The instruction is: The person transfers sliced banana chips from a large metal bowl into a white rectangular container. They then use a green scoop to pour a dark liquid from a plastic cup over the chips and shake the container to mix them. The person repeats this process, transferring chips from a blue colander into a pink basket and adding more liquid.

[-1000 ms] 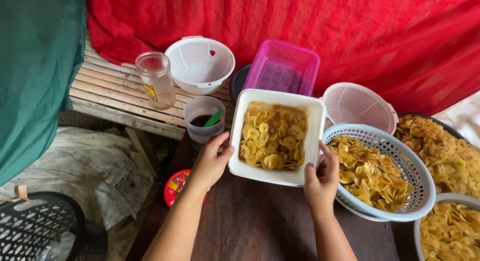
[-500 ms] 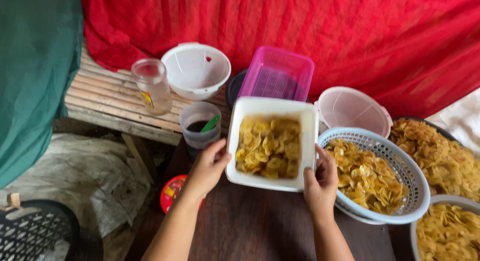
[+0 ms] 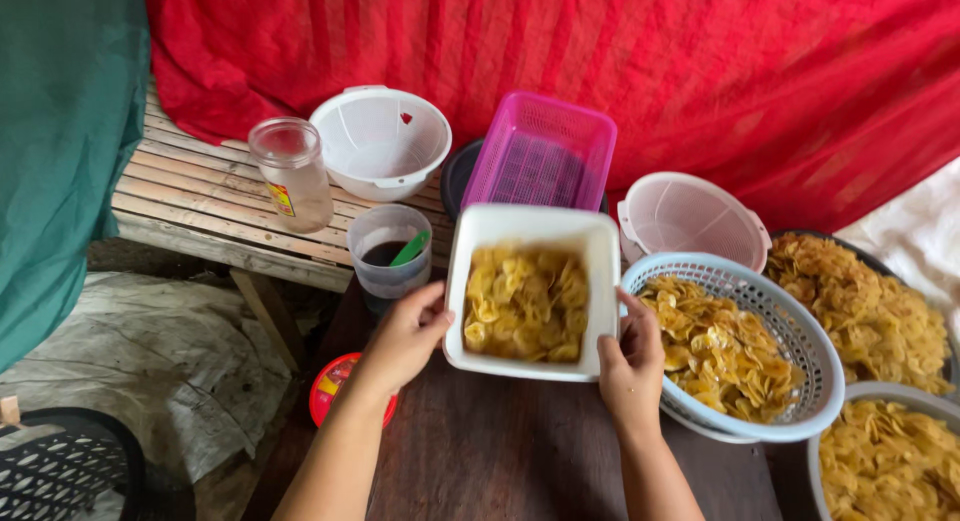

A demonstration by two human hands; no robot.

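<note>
head view, looking down. the left hand point(image 3: 405, 336) and the right hand point(image 3: 632, 366) hold a white square plastic tub point(image 3: 590, 243) between them, each hand clamped on one side wall — left thumb over the left rim, right thumb over the right rim near the front corner. the tub is filled with thin yellow fried chips point(image 3: 524, 303) and sits over the near edge of a dark wooden table point(image 3: 500, 451); whether it rests on the table or is lifted just clear cannot be told.

just right of the tub, touching or nearly touching it, stands a pale blue round plastic basket with a slotted wall point(image 3: 800, 319), also holding yellow chips. behind that basket lies a whitish round plastic strainer point(image 3: 690, 216), empty. further right, a dark round pan point(image 3: 860, 301) is heaped with chips, and a grey-rimmed bowl of chips point(image 3: 885, 461) shows at the lower right corner.

directly behind the tub stands a pink rectangular plastic basket point(image 3: 540, 156), resting on a dark round dish. left of the tub is a clear plastic cup point(image 3: 388, 249) with dark liquid and a green utensil in it. on the slatted wooden bench point(image 3: 190, 206) stand a clear glass jar point(image 3: 291, 174) and a white round plastic colander point(image 3: 380, 141). a red round lid point(image 3: 330, 386) lies below the left forearm. a red cloth point(image 3: 600, 61) hangs across the back — a green cloth point(image 3: 60, 131) at the left.
</note>
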